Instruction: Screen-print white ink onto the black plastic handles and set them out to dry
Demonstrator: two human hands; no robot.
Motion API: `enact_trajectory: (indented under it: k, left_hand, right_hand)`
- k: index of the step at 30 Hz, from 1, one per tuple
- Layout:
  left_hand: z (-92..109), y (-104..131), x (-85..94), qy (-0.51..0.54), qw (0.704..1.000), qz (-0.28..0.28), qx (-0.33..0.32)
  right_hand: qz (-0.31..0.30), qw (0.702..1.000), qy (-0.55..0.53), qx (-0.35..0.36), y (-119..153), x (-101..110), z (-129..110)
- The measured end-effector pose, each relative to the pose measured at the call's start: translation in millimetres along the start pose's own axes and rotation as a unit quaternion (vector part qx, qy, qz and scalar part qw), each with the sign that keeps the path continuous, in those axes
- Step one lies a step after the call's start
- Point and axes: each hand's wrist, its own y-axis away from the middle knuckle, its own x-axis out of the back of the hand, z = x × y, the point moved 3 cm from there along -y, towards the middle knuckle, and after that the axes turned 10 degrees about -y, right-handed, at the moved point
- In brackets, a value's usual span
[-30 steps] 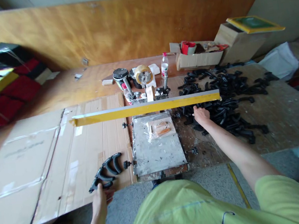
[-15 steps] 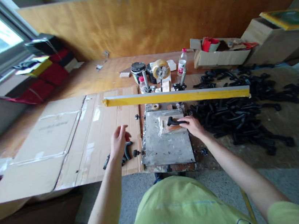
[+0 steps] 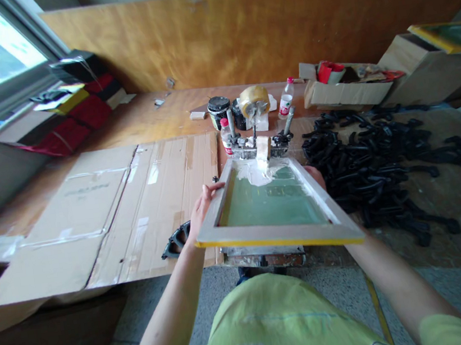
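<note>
A screen printing frame (image 3: 276,233) with a green mesh (image 3: 264,205) slants toward me over the metal base plate (image 3: 262,250), covering most of it. My left hand (image 3: 202,207) is closed on the frame's left side, fingers along the edge. At the right side my right hand (image 3: 315,177) grips the frame, its fingers mostly hidden behind it. A pale squeegee (image 3: 263,151) leans at the far end of the mesh in a patch of white ink (image 3: 251,174). Several black curved handles (image 3: 175,242) lie on the cardboard beside my left forearm.
A large heap of black handles (image 3: 365,160) covers the table on the right. Flattened cardboard (image 3: 116,210) lies at left. Behind the frame stand a clamp stand with a tape roll (image 3: 253,101), a black tub (image 3: 219,112), a bottle (image 3: 285,100) and an open carton (image 3: 343,92).
The screen frame has swung down toward me from its raised position. My left hand has moved up to its left side; my right hand has left the black handle, now out of sight.
</note>
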Motion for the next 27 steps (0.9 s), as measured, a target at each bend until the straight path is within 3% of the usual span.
enact_trajectory:
  k: [3,5,7,10,12,14,18,21,25,27]
  left_hand:
    - [-47.3,15.6,1.4,-0.023,0.996,-0.035,0.073]
    - [-79.2,16.5,-1.8,-0.018,0.995,-0.035,0.09]
    - [-106.2,12.4,-5.4,-0.036,0.994,-0.027,0.1]
    - [-128.8,5.5,-7.6,-0.062,0.993,-0.017,0.101]
    - [-132.8,4.0,-7.0,-0.065,0.992,-0.019,0.103]
    - [-131.4,4.6,-5.7,-0.067,0.992,-0.014,0.105]
    - [-125.9,7.4,-5.0,-0.068,0.992,0.0,0.109]
    - [-123.5,8.6,-5.9,-0.066,0.992,0.005,0.109]
    - [-120.6,9.5,-6.2,-0.065,0.992,0.004,0.104]
    - [-119.6,9.5,-6.4,-0.065,0.992,-0.007,0.108]
  right_hand:
    - [0.072,0.997,0.012,0.014,-34.9,16.0,-14.9]
    - [0.067,0.995,0.037,0.059,-57.2,6.1,-45.6]
    - [0.0,0.994,0.084,0.073,-74.3,-16.5,-78.9]
    - [-0.129,0.979,0.155,0.01,-80.6,-51.1,-107.2]
    - [-0.178,0.968,0.175,0.011,-70.3,-63.3,-111.4]
    - [-0.205,0.961,0.167,0.081,-51.8,-64.8,-109.5]
    - [-0.271,0.931,0.078,0.231,-18.0,-46.9,-100.0]
    - [-0.324,0.911,0.009,0.255,-18.4,-37.2,-95.3]
    - [-0.233,0.952,0.01,0.198,-28.0,-40.5,-91.3]
    - [-0.202,0.955,0.017,0.217,-16.7,-44.1,-91.0]
